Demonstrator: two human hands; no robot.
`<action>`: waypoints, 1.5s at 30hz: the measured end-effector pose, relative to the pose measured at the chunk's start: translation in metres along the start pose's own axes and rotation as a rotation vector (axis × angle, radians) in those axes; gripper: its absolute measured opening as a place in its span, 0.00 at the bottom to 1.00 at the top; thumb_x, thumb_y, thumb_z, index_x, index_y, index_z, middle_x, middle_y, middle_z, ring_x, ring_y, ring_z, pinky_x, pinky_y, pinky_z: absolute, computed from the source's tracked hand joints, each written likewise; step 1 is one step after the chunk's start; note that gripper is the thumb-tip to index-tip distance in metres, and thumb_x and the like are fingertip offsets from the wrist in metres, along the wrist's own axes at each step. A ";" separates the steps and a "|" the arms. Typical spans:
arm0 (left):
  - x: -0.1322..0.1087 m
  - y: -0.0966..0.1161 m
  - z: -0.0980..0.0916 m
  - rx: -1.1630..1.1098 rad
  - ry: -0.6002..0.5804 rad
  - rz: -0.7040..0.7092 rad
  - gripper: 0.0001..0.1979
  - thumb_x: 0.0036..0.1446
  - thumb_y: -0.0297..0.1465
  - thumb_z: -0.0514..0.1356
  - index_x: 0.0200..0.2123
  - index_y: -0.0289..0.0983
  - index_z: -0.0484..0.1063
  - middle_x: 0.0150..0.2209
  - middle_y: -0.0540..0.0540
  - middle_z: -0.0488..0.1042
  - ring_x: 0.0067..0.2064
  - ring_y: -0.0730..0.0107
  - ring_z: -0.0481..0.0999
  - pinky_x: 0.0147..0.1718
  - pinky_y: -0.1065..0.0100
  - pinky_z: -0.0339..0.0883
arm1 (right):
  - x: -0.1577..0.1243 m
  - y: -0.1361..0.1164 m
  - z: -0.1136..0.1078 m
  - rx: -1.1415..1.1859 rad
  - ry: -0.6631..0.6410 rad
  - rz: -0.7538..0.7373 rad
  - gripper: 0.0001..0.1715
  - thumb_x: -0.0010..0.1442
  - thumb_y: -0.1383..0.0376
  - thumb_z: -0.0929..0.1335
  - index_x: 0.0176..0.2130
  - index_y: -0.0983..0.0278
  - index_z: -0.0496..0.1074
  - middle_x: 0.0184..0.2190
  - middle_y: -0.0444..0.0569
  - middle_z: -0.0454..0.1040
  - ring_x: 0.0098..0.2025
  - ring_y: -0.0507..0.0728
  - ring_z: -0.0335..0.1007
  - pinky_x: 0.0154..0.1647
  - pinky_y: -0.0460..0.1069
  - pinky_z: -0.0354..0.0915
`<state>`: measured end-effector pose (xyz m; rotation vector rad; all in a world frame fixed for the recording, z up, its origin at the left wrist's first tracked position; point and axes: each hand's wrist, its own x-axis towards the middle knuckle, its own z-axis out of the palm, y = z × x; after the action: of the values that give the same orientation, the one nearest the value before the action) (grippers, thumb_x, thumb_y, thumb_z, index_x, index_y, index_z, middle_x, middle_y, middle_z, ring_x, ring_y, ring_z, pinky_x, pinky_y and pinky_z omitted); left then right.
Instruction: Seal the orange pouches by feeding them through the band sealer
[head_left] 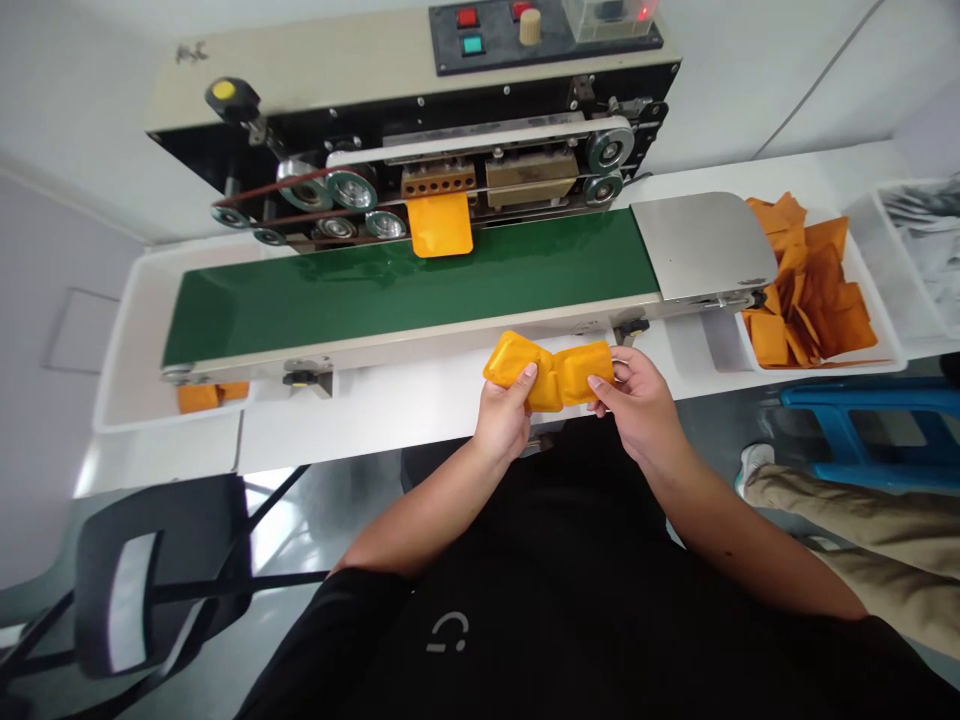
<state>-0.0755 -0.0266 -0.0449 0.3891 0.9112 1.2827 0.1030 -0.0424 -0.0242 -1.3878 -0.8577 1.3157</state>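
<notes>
In the head view, the left hand (504, 420) and right hand (637, 402) held orange foil sachets (551, 375) in a narrow pinch, just in front of the green conveyor belt (390, 290). A slack pinch could have dropped them or a hard pull torn the foil. No writing was legible on them.

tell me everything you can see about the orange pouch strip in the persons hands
The orange pouch strip is glossy, foil-like film, made of joined squarish pouches with raised centres and flat edges; the exact count is hard to tell. It bends at the middle and is held roughly level in front of the green conveyor belt. The left hand pinches one end, thumb on top, and the right hand grips the other. Only the hands touch it.
</notes>
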 end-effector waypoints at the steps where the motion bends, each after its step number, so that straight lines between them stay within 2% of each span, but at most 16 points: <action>1: 0.001 0.000 -0.001 0.004 0.000 0.001 0.26 0.51 0.44 0.82 0.46 0.39 0.79 0.46 0.45 0.85 0.54 0.55 0.86 0.58 0.57 0.77 | 0.001 -0.002 0.000 0.015 0.008 0.016 0.34 0.57 0.53 0.82 0.57 0.58 0.72 0.40 0.45 0.81 0.25 0.50 0.71 0.25 0.48 0.69; 3: 0.001 -0.001 -0.004 0.019 -0.001 0.008 0.26 0.51 0.44 0.82 0.46 0.39 0.79 0.46 0.46 0.85 0.53 0.56 0.85 0.57 0.57 0.77 | 0.002 -0.007 -0.002 0.030 0.005 0.039 0.38 0.54 0.53 0.83 0.59 0.58 0.73 0.41 0.45 0.82 0.25 0.50 0.72 0.26 0.48 0.70; 8: 0.002 -0.004 -0.015 0.062 0.003 0.012 0.25 0.52 0.45 0.82 0.45 0.39 0.81 0.45 0.47 0.84 0.49 0.59 0.85 0.55 0.56 0.77 | 0.003 -0.022 -0.010 0.052 -0.005 0.055 0.28 0.53 0.53 0.83 0.49 0.60 0.79 0.36 0.46 0.81 0.26 0.51 0.71 0.26 0.49 0.69; 12: 0.004 -0.006 -0.029 0.068 0.021 -0.005 0.25 0.51 0.44 0.83 0.45 0.39 0.81 0.43 0.48 0.84 0.47 0.61 0.85 0.54 0.57 0.78 | 0.011 -0.040 -0.026 0.102 0.045 0.043 0.24 0.52 0.57 0.84 0.46 0.58 0.81 0.32 0.46 0.81 0.26 0.53 0.73 0.27 0.49 0.70; 18: 0.005 -0.008 -0.047 0.032 0.065 -0.037 0.26 0.50 0.43 0.84 0.47 0.38 0.82 0.45 0.47 0.85 0.48 0.60 0.85 0.53 0.57 0.79 | 0.038 -0.072 -0.055 0.117 0.104 -0.019 0.17 0.54 0.63 0.81 0.45 0.59 0.84 0.33 0.47 0.82 0.25 0.53 0.74 0.27 0.49 0.72; 22: 0.005 -0.006 -0.053 0.031 0.082 -0.035 0.26 0.50 0.42 0.84 0.47 0.38 0.82 0.46 0.46 0.85 0.49 0.59 0.86 0.55 0.56 0.78 | 0.066 -0.098 -0.064 0.136 0.203 -0.058 0.11 0.58 0.70 0.79 0.43 0.63 0.81 0.34 0.50 0.83 0.28 0.53 0.77 0.27 0.47 0.72; 26: 0.006 -0.005 -0.056 0.034 0.083 -0.031 0.26 0.50 0.43 0.84 0.47 0.38 0.82 0.46 0.45 0.85 0.49 0.58 0.86 0.57 0.55 0.78 | 0.098 -0.128 -0.059 0.101 0.322 -0.068 0.10 0.64 0.79 0.71 0.41 0.65 0.77 0.31 0.50 0.81 0.29 0.52 0.77 0.26 0.44 0.70; 31: 0.007 -0.007 -0.059 0.042 0.084 -0.019 0.26 0.50 0.43 0.83 0.47 0.37 0.83 0.45 0.45 0.85 0.48 0.58 0.86 0.55 0.57 0.79 | 0.131 -0.154 -0.042 0.067 0.336 -0.044 0.18 0.71 0.82 0.66 0.33 0.64 0.68 0.28 0.46 0.75 0.25 0.48 0.71 0.28 0.43 0.69; 34: 0.009 -0.008 -0.061 0.053 0.088 -0.015 0.26 0.50 0.44 0.83 0.47 0.37 0.83 0.45 0.44 0.85 0.47 0.58 0.86 0.54 0.57 0.79 | 0.146 -0.158 -0.033 0.066 0.367 -0.002 0.19 0.72 0.83 0.65 0.34 0.64 0.66 0.28 0.45 0.75 0.28 0.48 0.74 0.32 0.44 0.72; 45: 0.012 -0.007 -0.065 0.034 0.097 -0.048 0.25 0.50 0.43 0.83 0.46 0.37 0.83 0.45 0.45 0.85 0.48 0.59 0.86 0.54 0.55 0.80 | 0.169 -0.165 0.002 -0.044 0.280 0.025 0.14 0.75 0.80 0.65 0.40 0.63 0.65 0.36 0.47 0.79 0.31 0.47 0.78 0.35 0.44 0.74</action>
<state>-0.1206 -0.0322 -0.0936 0.3321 1.0196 1.2524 0.1498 0.1601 0.0887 -1.5778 -0.6845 1.0926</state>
